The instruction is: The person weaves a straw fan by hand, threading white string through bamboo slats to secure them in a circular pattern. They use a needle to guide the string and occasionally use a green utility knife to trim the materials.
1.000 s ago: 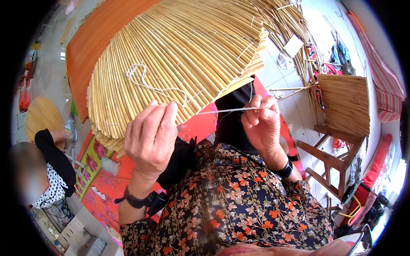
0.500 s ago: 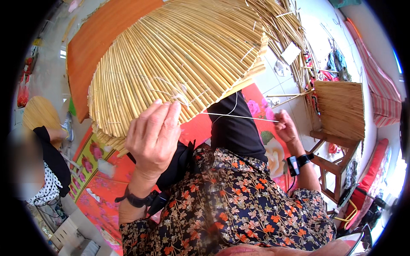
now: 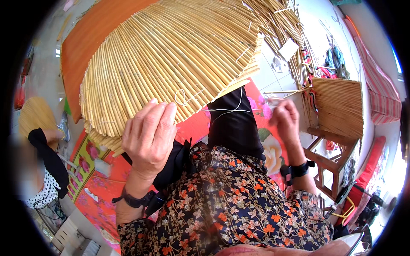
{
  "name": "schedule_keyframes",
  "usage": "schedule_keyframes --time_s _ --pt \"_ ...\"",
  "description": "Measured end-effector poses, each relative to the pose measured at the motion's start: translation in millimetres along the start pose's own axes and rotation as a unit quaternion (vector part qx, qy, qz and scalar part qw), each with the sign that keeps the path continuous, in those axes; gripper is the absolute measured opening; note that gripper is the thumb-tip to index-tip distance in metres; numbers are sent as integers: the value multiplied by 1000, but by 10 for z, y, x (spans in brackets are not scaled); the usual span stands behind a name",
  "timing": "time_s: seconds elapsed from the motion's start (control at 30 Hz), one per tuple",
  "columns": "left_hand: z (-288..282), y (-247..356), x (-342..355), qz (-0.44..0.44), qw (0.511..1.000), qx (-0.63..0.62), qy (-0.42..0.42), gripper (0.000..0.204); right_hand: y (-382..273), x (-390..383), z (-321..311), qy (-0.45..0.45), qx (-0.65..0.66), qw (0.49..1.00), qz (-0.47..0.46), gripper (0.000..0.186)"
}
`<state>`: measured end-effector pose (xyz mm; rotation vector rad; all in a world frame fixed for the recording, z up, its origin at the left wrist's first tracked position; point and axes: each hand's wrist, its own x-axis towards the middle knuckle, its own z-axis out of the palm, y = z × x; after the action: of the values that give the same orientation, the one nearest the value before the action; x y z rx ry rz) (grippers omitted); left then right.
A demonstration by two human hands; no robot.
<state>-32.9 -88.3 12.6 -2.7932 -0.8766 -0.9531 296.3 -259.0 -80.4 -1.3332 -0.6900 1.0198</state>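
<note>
A fan-shaped mat (image 3: 166, 51) of pale yellow reeds, bound with white stitches, lies over an orange board (image 3: 79, 55). My left hand (image 3: 147, 136) rests at the mat's near edge, fingers closed on it. A white string (image 3: 226, 110) runs from that edge, just right of my left fingertips, across my black trousers to my right hand (image 3: 286, 119). My right hand is slightly blurred, its fingers pinched on the string. A small loop of string lies on the mat near my left fingertips.
A co-worker in dark sleeves (image 3: 45, 149) sits at left beside a round pale board (image 3: 34, 113). Loose reeds (image 3: 277, 21) are heaped at upper right. A wooden chair (image 3: 337, 106) stands at right. A red floral cloth (image 3: 98, 205) lies beneath me.
My right hand has moved rightward with the string, then slightly up. The string loop on the mat has shrunk. My left hand has stayed at the mat's edge.
</note>
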Motion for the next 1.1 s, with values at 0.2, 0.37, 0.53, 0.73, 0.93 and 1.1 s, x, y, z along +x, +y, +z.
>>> schedule_keyframes --time_s 0.2,0.37,0.53,0.73,0.93,1.1 --pt "35 34 53 13 1000 17 6 31 -55 63 1289 -241 -49 963 -107 7" --pt "26 62 28 -2 1000 3 -10 41 48 83 1251 -218 278 933 -73 12" --pt "38 72 53 -1 1000 0 -13 42 -82 19 1213 -302 476 817 122 17" --pt "19 68 46 -6 1000 -5 -21 46 -27 -163 963 -372 147 914 70 12" --pt "54 33 59 18 999 18 -20 30 -10 -121 962 -376 -54 925 1 13" --pt "95 36 64 35 999 40 -1 29 75 -154 1007 -372 -160 914 15 13"
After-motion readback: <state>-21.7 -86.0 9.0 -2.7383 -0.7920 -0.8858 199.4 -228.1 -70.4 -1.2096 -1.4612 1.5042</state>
